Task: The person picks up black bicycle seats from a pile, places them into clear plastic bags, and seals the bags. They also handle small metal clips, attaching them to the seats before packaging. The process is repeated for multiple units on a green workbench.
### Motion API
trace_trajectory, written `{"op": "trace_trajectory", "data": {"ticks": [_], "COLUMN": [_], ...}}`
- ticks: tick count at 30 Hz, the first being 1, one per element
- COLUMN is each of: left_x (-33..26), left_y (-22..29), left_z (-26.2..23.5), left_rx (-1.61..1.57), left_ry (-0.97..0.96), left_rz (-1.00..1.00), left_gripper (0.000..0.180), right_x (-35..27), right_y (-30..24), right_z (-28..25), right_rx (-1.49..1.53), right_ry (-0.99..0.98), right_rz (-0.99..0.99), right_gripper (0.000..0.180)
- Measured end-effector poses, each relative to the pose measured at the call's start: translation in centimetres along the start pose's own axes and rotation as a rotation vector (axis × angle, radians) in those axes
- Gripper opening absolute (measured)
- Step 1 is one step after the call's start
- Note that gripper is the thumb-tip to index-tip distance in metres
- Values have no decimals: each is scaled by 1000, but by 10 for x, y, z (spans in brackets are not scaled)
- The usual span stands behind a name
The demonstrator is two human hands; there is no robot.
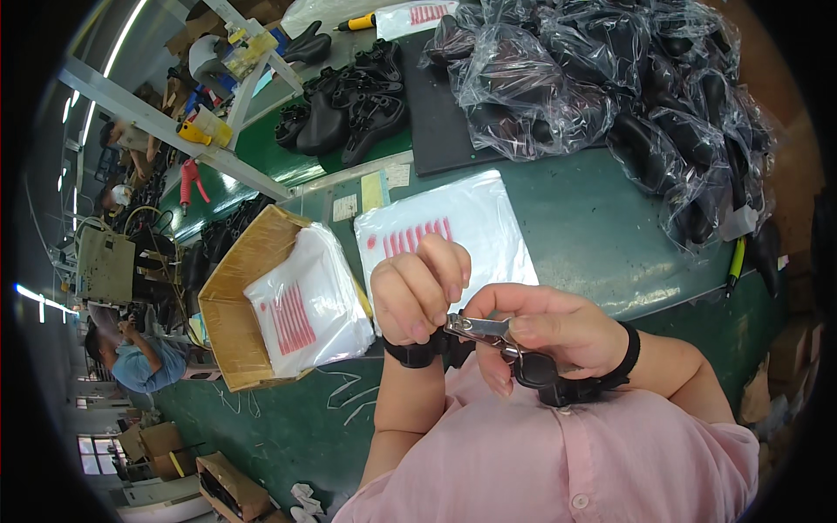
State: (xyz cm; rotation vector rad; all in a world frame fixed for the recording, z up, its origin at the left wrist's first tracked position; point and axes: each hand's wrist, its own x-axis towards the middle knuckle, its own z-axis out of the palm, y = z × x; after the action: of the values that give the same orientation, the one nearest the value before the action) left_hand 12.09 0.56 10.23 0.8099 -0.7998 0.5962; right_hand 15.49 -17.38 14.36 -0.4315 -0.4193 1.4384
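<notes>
Pinching over the pink shirt (558,458), the right hand (558,331) had a silver nail clipper (479,327) clamped between thumb and fingers, with a metal ring (514,352) and a dark round piece (534,370) just by its tail! And there, meeting the clipper's head, came the left hand (418,288), its fingers loosely curled inward; whether they gripped anything, you couldn't tell. The clipper sat before the near edge of the green surface (593,235), up off it. Just past the hands, a flat white bag (497,222) with red print lay near that edge. Over at the surface's left end, a cardboard box (228,305) leaned into view with more white bags (323,270) in it! Farther out, plastic-wrapped saddles (540,96) crowded the far right corner, next to a black mat (440,131), while bare black saddles (324,126) were bunched beyond the far left corner.
</notes>
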Motion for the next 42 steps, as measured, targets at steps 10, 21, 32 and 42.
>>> {"op": "trace_trajectory", "data": {"ticks": [10,21,32,42], "left_x": [-3,-8,-25,-37], "left_y": [5,11,6,13], "left_z": [-5,-11,-1,12], "left_rx": [22,58,-450,-210], "left_ry": [-2,-1,432,447], "left_rz": [-32,-23,-135,-342], "left_gripper": [19,18,12,20], "right_x": [1,6,18,38], "right_y": [-2,3,14,17], "right_z": [0,5,18,17], "right_rx": [-15,47,-208,-734], "right_ry": [46,112,221,550], "right_rz": [41,58,-25,-444], "right_gripper": [32,30,23,36]}}
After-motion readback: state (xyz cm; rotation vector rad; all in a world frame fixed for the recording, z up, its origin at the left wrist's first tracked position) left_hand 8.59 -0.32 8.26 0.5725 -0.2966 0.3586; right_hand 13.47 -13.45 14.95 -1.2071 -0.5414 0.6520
